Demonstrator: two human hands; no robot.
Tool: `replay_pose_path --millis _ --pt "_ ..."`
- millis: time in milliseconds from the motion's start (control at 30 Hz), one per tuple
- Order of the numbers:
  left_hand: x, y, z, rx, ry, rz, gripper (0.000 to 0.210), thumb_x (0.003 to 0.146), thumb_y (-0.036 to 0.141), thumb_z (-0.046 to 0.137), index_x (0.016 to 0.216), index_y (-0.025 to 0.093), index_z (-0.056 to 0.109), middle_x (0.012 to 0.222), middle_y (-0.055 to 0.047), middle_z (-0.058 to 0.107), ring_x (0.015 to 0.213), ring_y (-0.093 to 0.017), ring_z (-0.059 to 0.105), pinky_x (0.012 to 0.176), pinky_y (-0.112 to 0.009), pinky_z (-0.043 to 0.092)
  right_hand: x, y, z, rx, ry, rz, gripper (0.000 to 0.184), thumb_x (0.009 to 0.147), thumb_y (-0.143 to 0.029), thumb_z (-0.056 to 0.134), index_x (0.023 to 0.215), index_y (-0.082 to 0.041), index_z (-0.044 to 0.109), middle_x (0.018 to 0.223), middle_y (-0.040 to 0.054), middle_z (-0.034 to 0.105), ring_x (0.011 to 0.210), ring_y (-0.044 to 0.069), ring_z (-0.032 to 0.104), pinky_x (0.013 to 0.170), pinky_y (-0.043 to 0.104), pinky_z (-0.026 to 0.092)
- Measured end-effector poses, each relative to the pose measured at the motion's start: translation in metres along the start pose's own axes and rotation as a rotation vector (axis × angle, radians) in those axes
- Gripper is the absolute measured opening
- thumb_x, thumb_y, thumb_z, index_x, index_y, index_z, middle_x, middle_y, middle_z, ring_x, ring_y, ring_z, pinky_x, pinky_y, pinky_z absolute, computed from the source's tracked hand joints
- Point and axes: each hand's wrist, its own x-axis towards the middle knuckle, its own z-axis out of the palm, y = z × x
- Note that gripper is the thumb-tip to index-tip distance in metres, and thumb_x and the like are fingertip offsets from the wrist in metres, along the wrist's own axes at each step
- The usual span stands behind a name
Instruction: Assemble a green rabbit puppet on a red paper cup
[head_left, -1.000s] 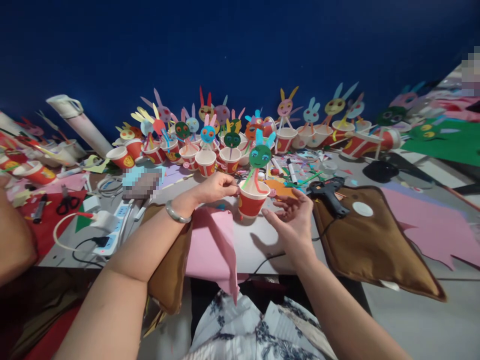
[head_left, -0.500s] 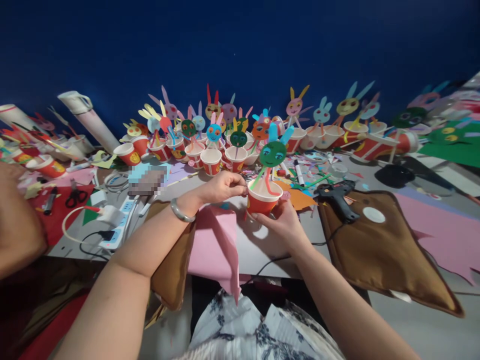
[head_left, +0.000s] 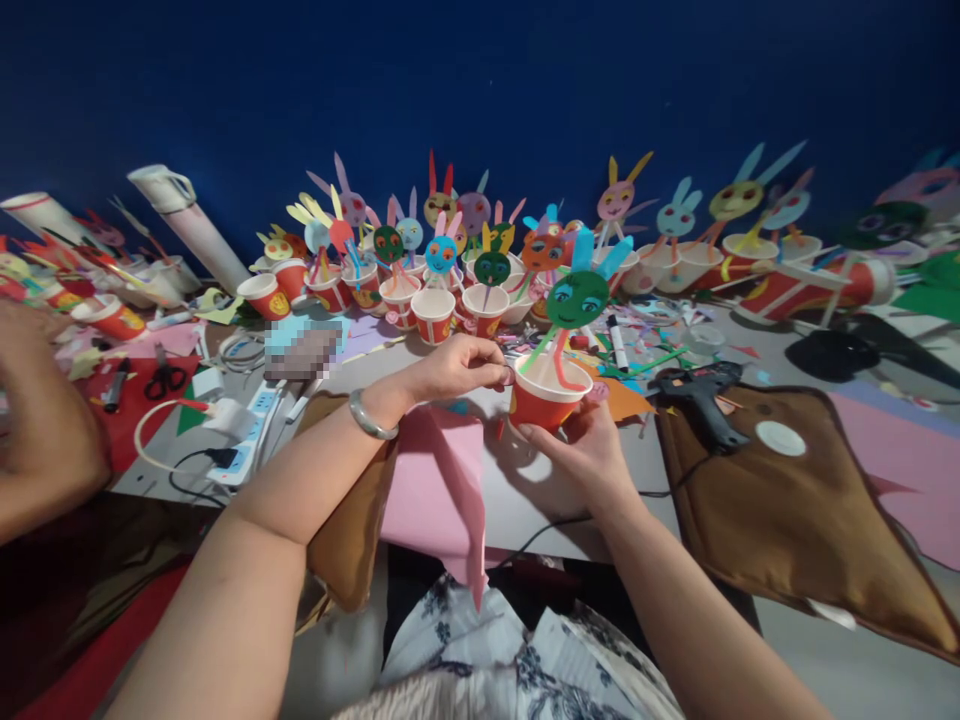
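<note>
My right hand [head_left: 589, 455] is wrapped round a red-and-white paper cup [head_left: 546, 408], holding it upright above the table. A green paper rabbit head [head_left: 577, 298] with blue ears stands over the cup on green and red strips that reach inside it. On the cup's right side, near my fingers, sits a small pink disc [head_left: 598, 391]. My left hand [head_left: 471, 366], with a silver bangle on the wrist, is pinched closed at the cup's left side near the rim. What lies between those fingertips is too small to make out.
Rows of similar rabbit cups [head_left: 433, 316] line the back by the blue wall. A black glue gun [head_left: 709, 405] rests on a brown cushion [head_left: 780, 510] at right. Pink paper [head_left: 439, 490], a power strip [head_left: 244, 440] and scissors [head_left: 163, 375] lie leftward. Another person's arm [head_left: 49, 430] is at far left.
The view has turned slightly, so most things sit further right in the picture. My hands stay at the cup with nearly the same grip.
</note>
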Motion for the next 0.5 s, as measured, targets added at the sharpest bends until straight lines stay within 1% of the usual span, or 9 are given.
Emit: replay_pose_path --millis 167,233,367,500 --pt "-0.004 0.013 0.001 -0.024 0.020 -0.087 0.022 0.088 0.026 0.054 0.077 0.011 0.066 0.079 -0.006 0.068 0.077 -0.013 0.064 0.075 -0.026 0.052 -0.002 -0.002 0.000 -0.027 0.014 0.006 0.068 0.067 -0.048 0.087 0.121 -0.024 0.053 0.117 0.0111 0.070 0.109 0.031 0.068 0.095 0.049 0.056" --pt "-0.004 0.014 0.001 -0.016 0.013 -0.099 0.023 0.089 0.027 0.053 0.077 0.011 0.066 0.080 -0.006 0.069 0.077 -0.013 0.064 0.075 -0.025 0.052 -0.002 -0.004 0.000 -0.025 0.030 0.014 0.069 0.067 -0.048 0.087 0.122 -0.024 0.053 0.118 0.0118 0.069 0.109 0.031 0.068 0.095 0.050 0.055" --pt "-0.003 0.010 0.001 -0.028 0.016 -0.080 0.020 0.087 0.026 0.057 0.079 0.012 0.067 0.079 -0.005 0.069 0.078 -0.013 0.064 0.076 -0.026 0.052 -0.002 -0.004 0.001 -0.030 0.031 0.022 0.066 0.067 -0.047 0.087 0.119 -0.023 0.054 0.117 0.0123 0.069 0.107 0.031 0.068 0.095 0.050 0.056" --pt "-0.001 0.002 0.002 -0.016 0.035 -0.007 0.012 0.082 0.022 0.062 0.078 0.011 0.067 0.080 -0.005 0.068 0.077 -0.012 0.063 0.074 -0.025 0.050 -0.002 0.000 0.001 -0.042 0.046 0.019 0.063 0.066 -0.047 0.087 0.116 -0.023 0.055 0.116 0.0118 0.070 0.106 0.031 0.069 0.094 0.051 0.056"
